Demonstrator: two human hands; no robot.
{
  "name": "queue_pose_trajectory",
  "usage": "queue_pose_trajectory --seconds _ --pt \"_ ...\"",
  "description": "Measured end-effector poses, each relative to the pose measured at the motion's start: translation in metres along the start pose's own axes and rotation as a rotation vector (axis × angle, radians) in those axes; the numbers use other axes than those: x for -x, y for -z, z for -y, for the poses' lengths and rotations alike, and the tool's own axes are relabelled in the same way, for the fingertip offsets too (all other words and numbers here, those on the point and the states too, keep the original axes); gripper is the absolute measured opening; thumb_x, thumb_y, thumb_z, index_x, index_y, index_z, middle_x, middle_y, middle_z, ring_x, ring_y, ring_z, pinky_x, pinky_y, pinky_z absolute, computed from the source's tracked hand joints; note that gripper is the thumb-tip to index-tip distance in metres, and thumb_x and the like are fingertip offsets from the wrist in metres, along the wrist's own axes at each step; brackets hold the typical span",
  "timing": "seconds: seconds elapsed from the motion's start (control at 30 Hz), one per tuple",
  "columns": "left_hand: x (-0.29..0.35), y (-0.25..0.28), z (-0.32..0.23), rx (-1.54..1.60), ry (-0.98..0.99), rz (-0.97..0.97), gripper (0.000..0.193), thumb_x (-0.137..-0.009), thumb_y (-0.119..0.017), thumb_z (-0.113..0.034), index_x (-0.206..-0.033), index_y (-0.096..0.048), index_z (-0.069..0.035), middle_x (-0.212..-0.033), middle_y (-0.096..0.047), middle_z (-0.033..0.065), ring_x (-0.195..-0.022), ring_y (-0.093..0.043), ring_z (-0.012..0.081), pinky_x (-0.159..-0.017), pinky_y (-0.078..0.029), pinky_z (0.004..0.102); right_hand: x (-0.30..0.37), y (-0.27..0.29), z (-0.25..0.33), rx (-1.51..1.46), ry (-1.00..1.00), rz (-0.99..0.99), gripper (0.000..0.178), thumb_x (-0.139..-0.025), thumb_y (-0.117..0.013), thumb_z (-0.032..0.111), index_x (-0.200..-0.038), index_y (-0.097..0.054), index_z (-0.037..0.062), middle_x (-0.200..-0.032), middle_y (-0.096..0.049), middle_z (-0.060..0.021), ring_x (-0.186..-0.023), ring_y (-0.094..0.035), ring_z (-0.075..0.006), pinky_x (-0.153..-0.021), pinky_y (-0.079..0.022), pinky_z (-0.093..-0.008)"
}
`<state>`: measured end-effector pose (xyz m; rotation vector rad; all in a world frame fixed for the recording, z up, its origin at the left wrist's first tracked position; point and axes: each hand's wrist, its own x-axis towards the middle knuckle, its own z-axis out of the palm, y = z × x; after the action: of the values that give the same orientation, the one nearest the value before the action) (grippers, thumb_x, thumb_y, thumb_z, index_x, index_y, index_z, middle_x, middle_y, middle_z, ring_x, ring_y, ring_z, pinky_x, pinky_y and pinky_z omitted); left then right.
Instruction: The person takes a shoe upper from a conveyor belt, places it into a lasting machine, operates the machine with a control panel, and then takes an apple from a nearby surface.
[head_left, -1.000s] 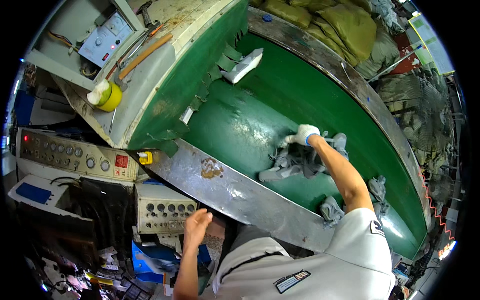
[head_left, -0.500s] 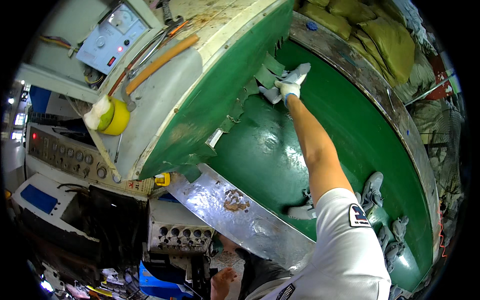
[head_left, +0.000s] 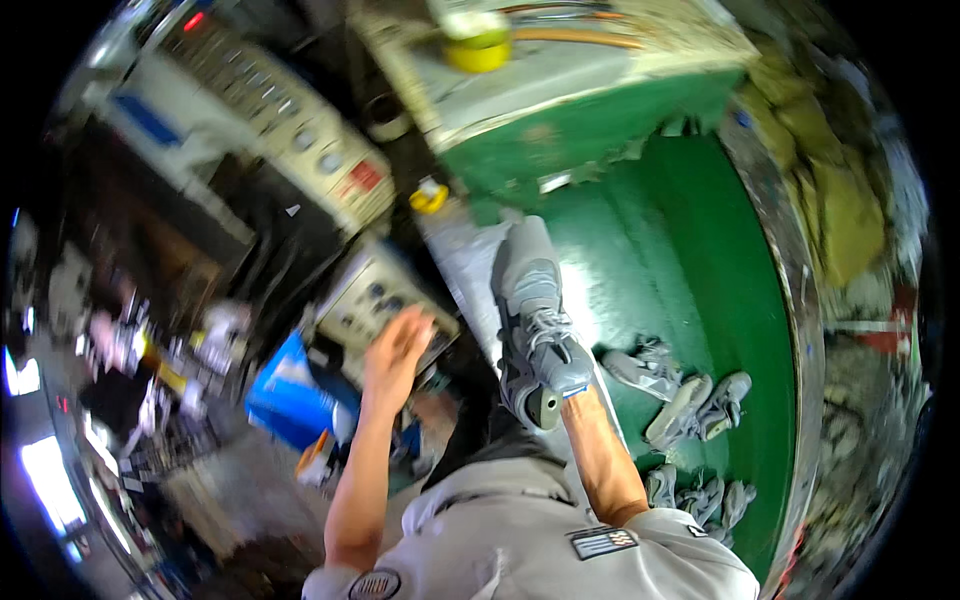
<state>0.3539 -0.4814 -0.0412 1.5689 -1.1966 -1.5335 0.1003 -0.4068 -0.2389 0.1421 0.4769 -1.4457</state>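
A pair of grey lace-up sneakers (head_left: 545, 335) is up in front of my body, held together with the toes pointing different ways. My right hand (head_left: 574, 393) grips them from below; the shoes hide most of it, and only a blue cuff edge and the wrist show. Bare and holding nothing, my left hand (head_left: 400, 345) hovers left of the sneakers, its fingers stretched out and somewhat blurred. Several more grey sneakers (head_left: 680, 408) lie to the right on the green chute floor (head_left: 690, 260).
A worn metal rim (head_left: 785, 250) borders the chute, with olive sacks (head_left: 840, 215) beyond. At the top, a bench (head_left: 550, 80) carries a yellow tub (head_left: 477, 50) and tools. Control panels (head_left: 290, 110) and a blue box (head_left: 295, 390) stand on the left.
My right hand has drawn the grey sneakers back from the chute's far end to my body. My left hand has risen beside them. The view has swung left.
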Motion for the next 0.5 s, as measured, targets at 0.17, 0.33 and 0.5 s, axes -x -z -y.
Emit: queue_pose_trajectory --seconds 0.17,0.33,0.5 --pt "0.012 0.104 -0.004 0.325 0.035 0.054 0.044 -0.103 -0.063 -0.024 -0.137 -0.06 0.004 -0.119 -0.07 0.0084 -0.106 -0.067 0.0187 -0.09 -0.055 0.0358 0.02 -0.099 -0.095 -0.359 -0.648 0.021 0.047 -0.102 -0.061 0.019 -0.143 -0.05 -0.0001 -0.132 -0.064 -0.0141 -0.113 -0.066 -0.0237 -0.098 -0.055 -0.0372" --pt "0.066 0.208 0.024 0.468 0.038 -0.353 0.014 -0.089 -0.079 -0.009 -0.094 -0.072 0.002 -0.081 -0.071 0.0056 -0.067 -0.07 0.0166 -0.065 -0.062 0.0308 0.035 -0.252 -0.168 0.614 -0.43 0.196 0.057 -0.1 -0.065 0.015 -0.151 -0.045 -0.0011 -0.131 -0.065 -0.0119 -0.112 -0.065 -0.0182 -0.097 -0.053 -0.0323" --pt "0.089 0.273 0.052 0.529 -0.003 -0.656 0.018 -0.087 -0.081 -0.01 -0.099 -0.072 0.0 -0.084 -0.072 0.0049 -0.068 -0.069 0.0139 -0.064 -0.06 0.0272 0.018 -0.275 -0.258 1.008 -0.276 0.291 0.058 -0.096 -0.068 0.014 -0.147 -0.049 -0.0071 -0.129 -0.064 -0.0094 -0.113 -0.058 -0.0141 -0.1 -0.046 -0.0269"
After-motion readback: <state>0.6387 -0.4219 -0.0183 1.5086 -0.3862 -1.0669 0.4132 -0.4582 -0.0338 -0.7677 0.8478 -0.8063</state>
